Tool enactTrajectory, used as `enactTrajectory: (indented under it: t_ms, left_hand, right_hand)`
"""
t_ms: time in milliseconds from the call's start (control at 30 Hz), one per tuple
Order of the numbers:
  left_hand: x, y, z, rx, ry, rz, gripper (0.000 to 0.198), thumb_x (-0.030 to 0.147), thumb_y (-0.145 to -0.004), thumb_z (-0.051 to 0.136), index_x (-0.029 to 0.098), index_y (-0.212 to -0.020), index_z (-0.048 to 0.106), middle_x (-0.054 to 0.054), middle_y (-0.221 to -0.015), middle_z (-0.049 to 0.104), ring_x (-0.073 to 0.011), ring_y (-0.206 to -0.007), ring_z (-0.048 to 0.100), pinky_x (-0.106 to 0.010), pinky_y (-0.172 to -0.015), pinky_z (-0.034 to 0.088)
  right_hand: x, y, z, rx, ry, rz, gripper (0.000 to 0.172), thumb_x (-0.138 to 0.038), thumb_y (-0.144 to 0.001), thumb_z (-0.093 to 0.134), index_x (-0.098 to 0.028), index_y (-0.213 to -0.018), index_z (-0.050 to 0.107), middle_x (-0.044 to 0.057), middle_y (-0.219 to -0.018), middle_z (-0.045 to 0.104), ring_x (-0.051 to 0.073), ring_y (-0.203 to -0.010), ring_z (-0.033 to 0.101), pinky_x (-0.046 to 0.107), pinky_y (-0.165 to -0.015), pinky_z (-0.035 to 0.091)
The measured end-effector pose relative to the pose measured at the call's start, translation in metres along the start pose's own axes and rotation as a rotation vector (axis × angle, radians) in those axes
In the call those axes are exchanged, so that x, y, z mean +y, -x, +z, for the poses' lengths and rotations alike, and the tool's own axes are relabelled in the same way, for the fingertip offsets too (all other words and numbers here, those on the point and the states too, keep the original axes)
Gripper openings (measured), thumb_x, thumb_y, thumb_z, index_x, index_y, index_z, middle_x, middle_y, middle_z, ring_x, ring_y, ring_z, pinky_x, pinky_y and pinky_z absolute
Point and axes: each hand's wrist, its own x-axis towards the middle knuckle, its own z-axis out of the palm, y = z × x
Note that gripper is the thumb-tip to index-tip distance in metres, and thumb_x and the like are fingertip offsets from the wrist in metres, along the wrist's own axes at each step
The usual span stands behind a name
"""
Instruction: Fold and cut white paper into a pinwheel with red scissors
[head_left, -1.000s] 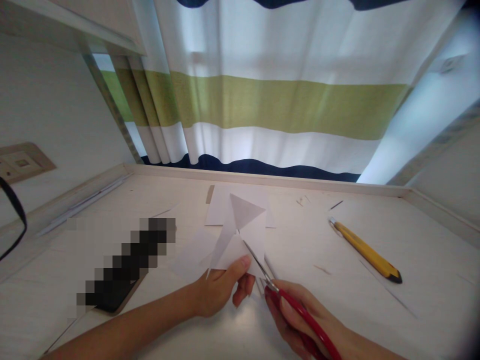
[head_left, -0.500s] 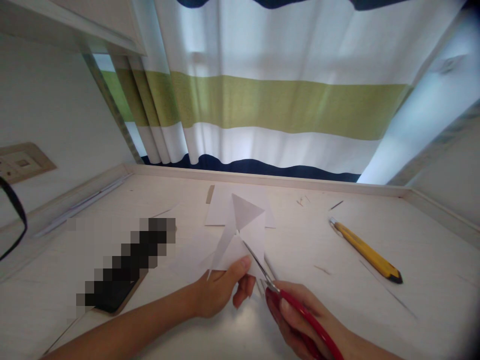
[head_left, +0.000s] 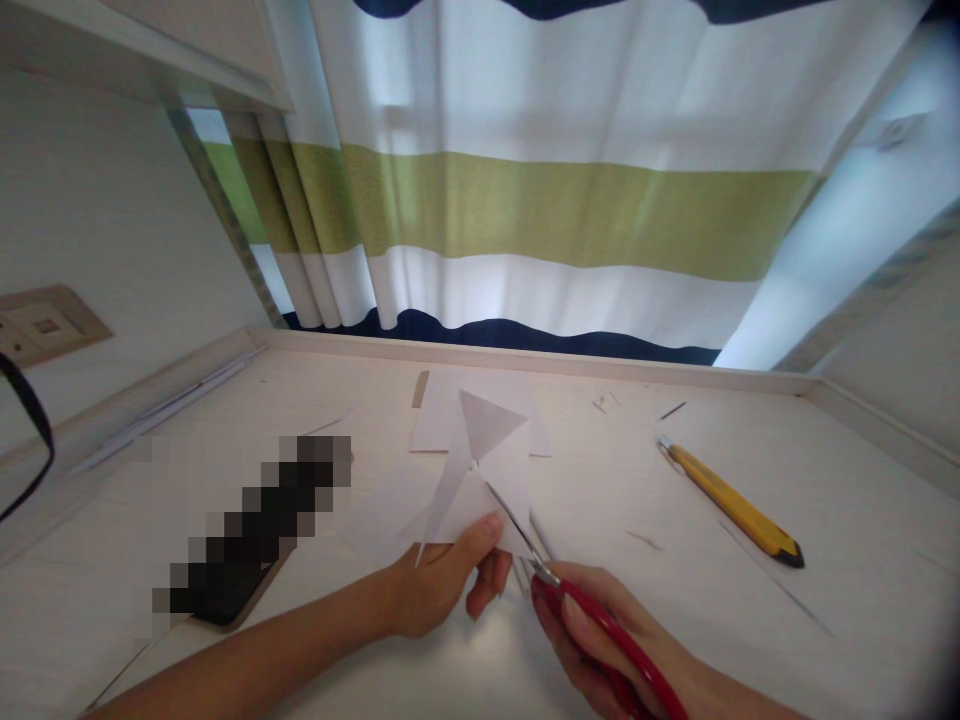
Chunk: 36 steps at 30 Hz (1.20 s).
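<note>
My left hand (head_left: 454, 580) pinches the lower edge of a white sheet of paper (head_left: 454, 510), thumb on top and fingers curled beneath. Cut flaps stand up from the sheet, one of them a triangle near its far end. My right hand (head_left: 592, 620) is closed around the red handles of a pair of scissors (head_left: 622, 635). Their metal blades point up and left, with one blade lying over the paper and the other partly hidden below it. The blade tip lies close to the cut in the middle of the sheet.
Another white sheet (head_left: 435, 425) lies flat behind the held one. A yellow utility knife (head_left: 731, 500) rests to the right, among small scraps. At left lies a dark phone (head_left: 232, 590), partly pixelated. A raised rim (head_left: 525, 352) borders the table before a striped curtain (head_left: 585, 210).
Almost nothing differs. The triangular flap's upper corner has shifted very slightly left, while both hands and the scissors hold their places.
</note>
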Motion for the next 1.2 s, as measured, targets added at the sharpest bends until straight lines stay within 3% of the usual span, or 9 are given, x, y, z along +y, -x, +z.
enactTrajectory:
  t_ms: [467, 1200]
  left_hand:
    - [-0.0002, 0.0002, 0.0011, -0.003, 0.003, 0.003, 0.057, 0.049, -0.083, 0.015, 0.017, -0.041, 0.036, 0.002, -0.044, 0.040, -0.0110, -0.053, 0.045, -0.020, -0.068, 0.039]
    - [-0.0029, -0.0003, 0.0009, -0.001, 0.000, 0.025, 0.056, 0.044, -0.085, 0.016, 0.017, -0.042, 0.038, 0.002, -0.043, 0.040, -0.0104, -0.052, 0.046, -0.018, -0.068, 0.037]
  right_hand:
    - [0.0021, 0.0021, -0.0005, 0.021, 0.031, -0.036, 0.048, -0.063, -0.064, 0.047, -0.017, -0.072, 0.038, -0.013, -0.032, 0.031, 0.001, -0.025, 0.022, 0.013, -0.025, 0.016]
    - [0.0011, 0.0008, 0.0000, -0.001, -0.013, 0.027, 0.051, -0.065, -0.059, 0.050, -0.017, -0.072, 0.040, -0.013, -0.038, 0.030, 0.000, -0.027, 0.023, 0.012, -0.026, 0.018]
